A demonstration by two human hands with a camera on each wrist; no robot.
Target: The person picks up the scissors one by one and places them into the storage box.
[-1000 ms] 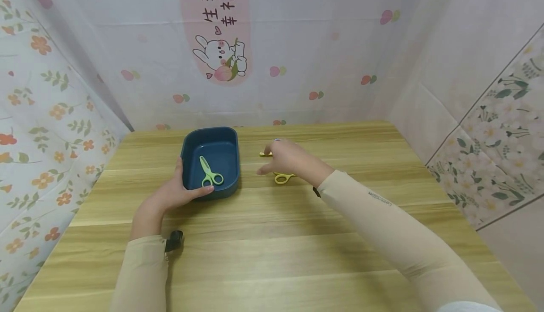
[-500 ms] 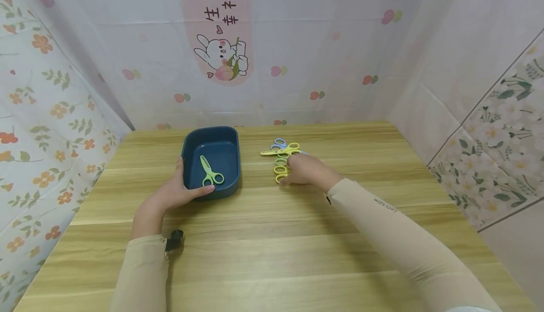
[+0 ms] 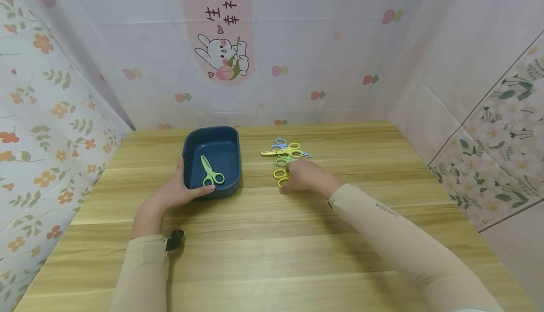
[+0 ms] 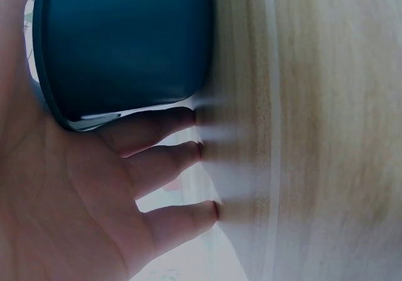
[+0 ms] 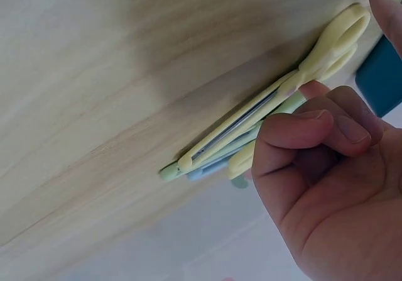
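My left hand holds the near left corner of a dark blue box, thumb over the rim and fingers along the outer side. In the left wrist view several of its fingertips reach down to the tabletop. Inside the box lies a pair of light green scissors. On the right, my right hand grips yellow scissors near their handles, with the index finger behind the pivot. Most of their blades are hidden by the hand in the head view. Green scissors lie just behind them.
Farther back, a second pair of yellow scissors lies across blue scissors. The wooden table reaches back to a printed cloth wall. Floral cloth borders the left side, and a patterned wall stands on the right.
My right hand has drawn back rightward and lowered onto the front yellow scissors, whose handles have shifted slightly toward me, away from the green pair. The left hand and box stay put.
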